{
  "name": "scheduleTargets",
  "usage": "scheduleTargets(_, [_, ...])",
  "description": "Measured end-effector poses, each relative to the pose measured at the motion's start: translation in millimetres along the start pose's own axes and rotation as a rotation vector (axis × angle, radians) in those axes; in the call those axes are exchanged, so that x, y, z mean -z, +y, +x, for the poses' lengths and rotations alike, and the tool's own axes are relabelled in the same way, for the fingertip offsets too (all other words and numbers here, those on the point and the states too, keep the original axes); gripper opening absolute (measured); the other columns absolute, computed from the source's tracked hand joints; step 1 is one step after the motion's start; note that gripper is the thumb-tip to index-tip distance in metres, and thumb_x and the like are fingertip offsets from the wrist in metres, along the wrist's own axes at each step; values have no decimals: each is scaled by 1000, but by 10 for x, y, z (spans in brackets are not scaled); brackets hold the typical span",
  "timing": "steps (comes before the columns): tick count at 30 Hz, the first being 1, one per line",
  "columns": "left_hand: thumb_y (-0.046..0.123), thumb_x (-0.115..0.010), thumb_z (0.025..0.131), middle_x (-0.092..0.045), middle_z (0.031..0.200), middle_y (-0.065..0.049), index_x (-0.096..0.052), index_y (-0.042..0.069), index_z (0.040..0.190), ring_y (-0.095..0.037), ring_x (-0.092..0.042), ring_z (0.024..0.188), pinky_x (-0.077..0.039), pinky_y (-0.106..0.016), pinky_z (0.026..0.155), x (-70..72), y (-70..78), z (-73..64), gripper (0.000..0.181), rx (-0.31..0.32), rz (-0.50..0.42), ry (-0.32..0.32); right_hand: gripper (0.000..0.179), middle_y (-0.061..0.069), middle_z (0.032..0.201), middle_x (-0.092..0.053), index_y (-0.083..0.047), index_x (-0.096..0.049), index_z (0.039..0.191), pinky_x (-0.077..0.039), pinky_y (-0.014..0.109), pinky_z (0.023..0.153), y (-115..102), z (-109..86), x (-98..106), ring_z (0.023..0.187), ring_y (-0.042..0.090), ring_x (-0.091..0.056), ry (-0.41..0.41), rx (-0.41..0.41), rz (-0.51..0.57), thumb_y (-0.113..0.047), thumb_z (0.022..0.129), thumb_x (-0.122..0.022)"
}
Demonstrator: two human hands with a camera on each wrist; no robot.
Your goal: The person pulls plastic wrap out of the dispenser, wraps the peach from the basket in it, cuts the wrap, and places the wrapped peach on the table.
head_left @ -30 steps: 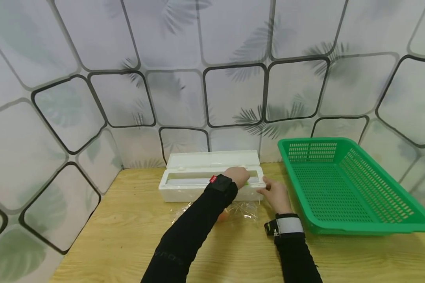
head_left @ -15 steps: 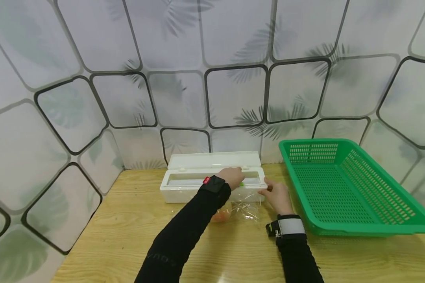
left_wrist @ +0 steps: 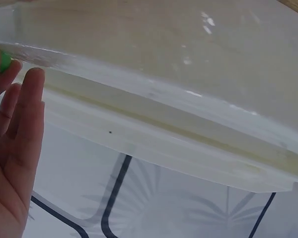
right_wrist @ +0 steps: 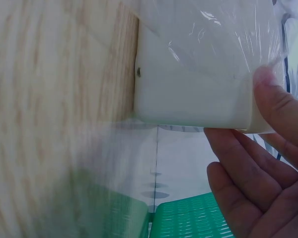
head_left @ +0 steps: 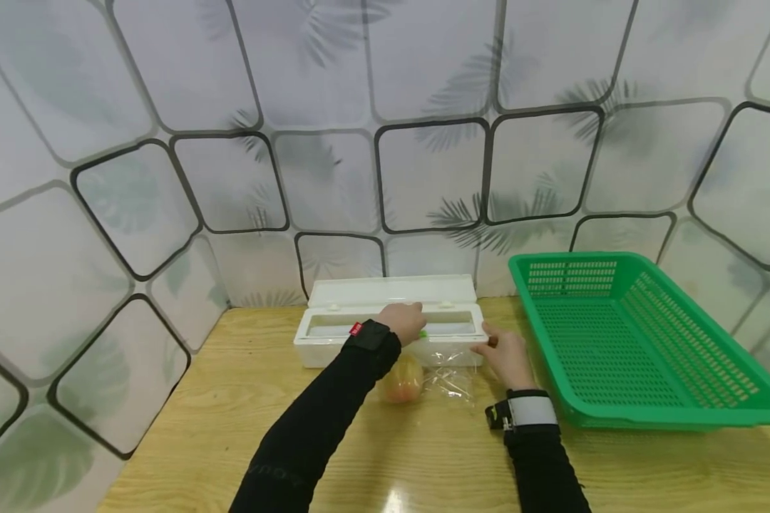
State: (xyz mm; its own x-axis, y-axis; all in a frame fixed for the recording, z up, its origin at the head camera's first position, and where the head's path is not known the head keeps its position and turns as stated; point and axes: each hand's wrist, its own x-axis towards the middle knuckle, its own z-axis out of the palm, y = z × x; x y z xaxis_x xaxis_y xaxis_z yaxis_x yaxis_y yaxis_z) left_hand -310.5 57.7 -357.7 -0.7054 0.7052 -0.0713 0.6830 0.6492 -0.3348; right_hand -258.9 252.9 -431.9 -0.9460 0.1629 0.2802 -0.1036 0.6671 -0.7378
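A white cling film dispenser [head_left: 340,355] stands at the back of the table with its lid [head_left: 391,291] raised and a film roll [head_left: 452,328] inside. My left hand [head_left: 403,322] is over the middle of its front edge, thumb and finger pinching the small green cutter slider [left_wrist: 5,60]. Around the dispenser's right end, my right hand [head_left: 507,356] grips with the thumb on the front and fingers against the end. Clear film [head_left: 450,381] hangs down the front onto the table. A round yellow-red fruit [head_left: 403,379] sits before the box, partly covered by the left sleeve.
To the right a green plastic basket [head_left: 603,342] stands close beside the right hand. Behind the wooden table [head_left: 218,427] rises a patterned wall [head_left: 430,171].
My left hand has slid left along the dispenser's front edge with the green slider, and the fruit has come into view. The right hand keeps its grip.
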Motion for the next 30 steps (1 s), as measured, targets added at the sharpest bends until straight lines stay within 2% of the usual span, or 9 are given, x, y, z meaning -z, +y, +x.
scheduleTargets(6, [26,-63,81,-54,90,-3,-67,15,86,-17,-57,72,-48,-31,62,-60,-191,-177,13,29,24,3,50,17,76,-62,8,-51,117,-39,28,50,6,2,36,61,19,-52,17,24,-2,-11,75,-70])
scheduleTargets(13, [24,-64,81,-53,81,-2,-66,15,79,-18,-56,66,-47,-31,57,-195,-363,-364,10,52,12,52,48,20,78,-63,9,-53,114,-45,33,56,13,-9,22,68,25,-58,33,65,-21,-9,74,-71])
scheduleTargets(18, [22,-65,79,-52,79,-3,-66,14,78,-18,-55,68,-46,-32,56,-243,-520,-511,8,68,24,28,49,21,81,-63,9,-51,116,-45,33,58,28,-8,7,70,24,-57,14,49,-5,-9,75,-70])
scheduleTargets(21, [21,-66,78,-52,79,-3,-65,14,78,-19,-55,69,-47,-32,57,-274,-647,-637,7,92,65,21,49,23,85,-63,9,-50,117,-47,37,62,42,-10,32,74,27,-58,16,45,-2,-9,75,-69])
scheduleTargets(25, [21,-66,77,-52,79,-5,-64,13,78,-20,-55,68,-47,-31,58,-358,-781,-787,9,93,58,64,49,24,86,-62,9,-50,116,-47,40,63,54,-15,62,77,30,-59,33,53,-25,-9,76,-69])
scheduleTargets(30, [24,-65,78,-50,79,-5,-62,12,79,-20,-54,62,-46,-31,55,-444,-871,-907,12,82,29,103,48,24,87,-62,9,-50,116,-47,40,64,27,-15,31,77,31,-59,16,76,-19,-10,76,-69])
